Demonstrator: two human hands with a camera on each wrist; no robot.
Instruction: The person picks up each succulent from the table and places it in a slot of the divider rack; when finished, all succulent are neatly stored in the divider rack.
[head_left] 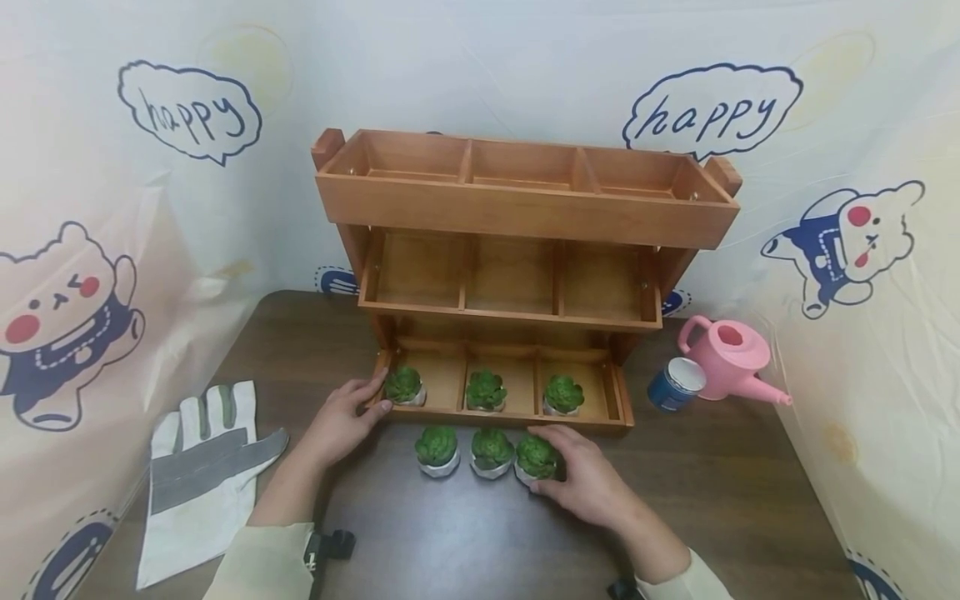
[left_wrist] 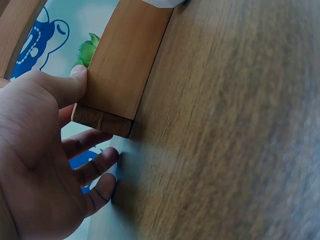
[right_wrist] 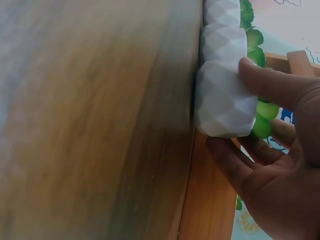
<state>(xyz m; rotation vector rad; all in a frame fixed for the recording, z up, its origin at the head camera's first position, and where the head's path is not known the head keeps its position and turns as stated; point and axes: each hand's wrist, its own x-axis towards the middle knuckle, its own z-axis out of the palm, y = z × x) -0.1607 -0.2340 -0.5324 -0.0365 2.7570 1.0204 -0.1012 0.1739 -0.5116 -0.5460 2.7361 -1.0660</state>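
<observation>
A three-tier wooden shelf [head_left: 525,212] stands at the back of the table. My left hand [head_left: 347,419] grips the left front corner of its bottom tier, the thumb on the front board [left_wrist: 125,65] and the other fingers round the end. My right hand [head_left: 581,475] holds a small potted succulent [head_left: 536,457] between thumb and fingers, and in the right wrist view its faceted white pot [right_wrist: 225,102] shows. To its left stand two similar succulents, one in the middle [head_left: 492,450] and one at the left [head_left: 437,448]. Three more succulents [head_left: 487,390] sit in the bottom tier, one per compartment.
A white and grey work glove [head_left: 202,475] lies at the left on the table [head_left: 465,542]. On the right, a pink watering can [head_left: 727,358] stands behind a blue can [head_left: 675,385]. A printed cloth hangs around the table.
</observation>
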